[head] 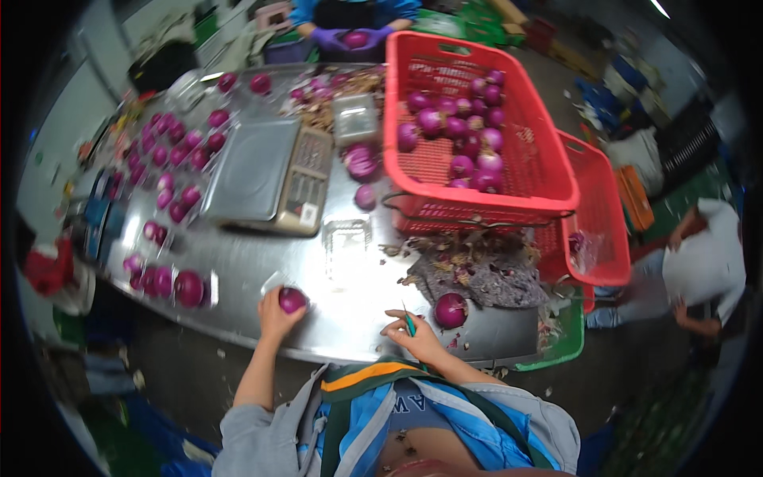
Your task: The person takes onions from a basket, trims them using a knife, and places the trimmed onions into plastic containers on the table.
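My left hand (275, 316) grips a peeled red onion (292, 300) above the near edge of the steel table (238, 316). Just behind that onion shows part of a clear plastic tray (273, 282), mostly covered by the hand. In my right hand (417, 340) is a small knife with a green handle (410, 325), its thin blade pointing away from me. To the right of this hand lies a larger red onion (451, 310), beside a dark grey cloth (477, 277) strewn with onion skins. Another clear tray (347, 244) lies flat beyond my hands.
A red plastic crate (483, 206) with several onions stands at the right, a second red crate (602, 220) beyond it. A weighing scale (253, 173) occupies the middle. Onions in trays (158, 283) line the left. Opposite, a purple-gloved person (328, 39) holds an onion; another person (703, 262) is right.
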Tool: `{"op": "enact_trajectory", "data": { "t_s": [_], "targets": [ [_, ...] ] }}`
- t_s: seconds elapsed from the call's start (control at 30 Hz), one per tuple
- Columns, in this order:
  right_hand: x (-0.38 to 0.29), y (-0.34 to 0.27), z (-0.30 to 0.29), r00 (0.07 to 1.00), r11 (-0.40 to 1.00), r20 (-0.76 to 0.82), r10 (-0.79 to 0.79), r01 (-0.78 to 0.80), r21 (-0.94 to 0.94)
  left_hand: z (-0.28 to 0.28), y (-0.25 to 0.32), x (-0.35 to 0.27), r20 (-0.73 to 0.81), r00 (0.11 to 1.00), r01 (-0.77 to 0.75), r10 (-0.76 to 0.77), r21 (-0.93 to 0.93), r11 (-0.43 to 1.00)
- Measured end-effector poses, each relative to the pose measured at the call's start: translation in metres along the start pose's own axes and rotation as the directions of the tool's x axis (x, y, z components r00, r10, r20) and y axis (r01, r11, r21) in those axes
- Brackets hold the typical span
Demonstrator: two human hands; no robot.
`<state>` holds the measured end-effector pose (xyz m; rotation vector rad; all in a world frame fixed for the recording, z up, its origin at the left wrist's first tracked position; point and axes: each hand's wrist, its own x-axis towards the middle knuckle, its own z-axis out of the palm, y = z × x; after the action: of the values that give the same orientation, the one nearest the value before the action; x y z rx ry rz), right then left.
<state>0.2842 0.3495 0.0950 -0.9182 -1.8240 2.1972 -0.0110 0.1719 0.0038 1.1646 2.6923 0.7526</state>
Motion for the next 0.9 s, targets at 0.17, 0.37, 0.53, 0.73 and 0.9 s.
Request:
{"op": "enact_trajectory", "data": {
  "t_s": [0.17,0.37,0.53,0.73,0.9],
  "targets": [
    [-0.018,0.004,-0.028,0.992,1.000,-0.128,0.010,-0.008,0.023,-0.010,0.025,0.033,-0.019,0.975,-0.222,0.224,0.056,0.973],
    [-0.068,0.024,-0.094,0.957,0.999,0.290,-0.009,0.000,0.033,-0.108,0.226,0.175,-0.313,0.637,-0.760,0.705,-0.101,0.642],
    [-0.109,0.098,-0.135,0.944,0.993,0.318,0.088,-0.109,0.050,-0.041,0.397,0.292,0.020,0.420,-0.907,0.907,0.024,0.420],
    [-0.096,0.050,-0.184,0.942,0.892,-0.279,0.188,-0.045,0.450,0.140,0.400,0.460,0.659,0.613,-0.789,0.436,0.530,0.310],
    [-0.088,0.068,-0.219,0.874,0.746,-0.479,0.082,0.265,0.611,0.201,0.383,0.482,0.664,0.670,-0.742,0.332,0.616,0.264]
  ]
}}
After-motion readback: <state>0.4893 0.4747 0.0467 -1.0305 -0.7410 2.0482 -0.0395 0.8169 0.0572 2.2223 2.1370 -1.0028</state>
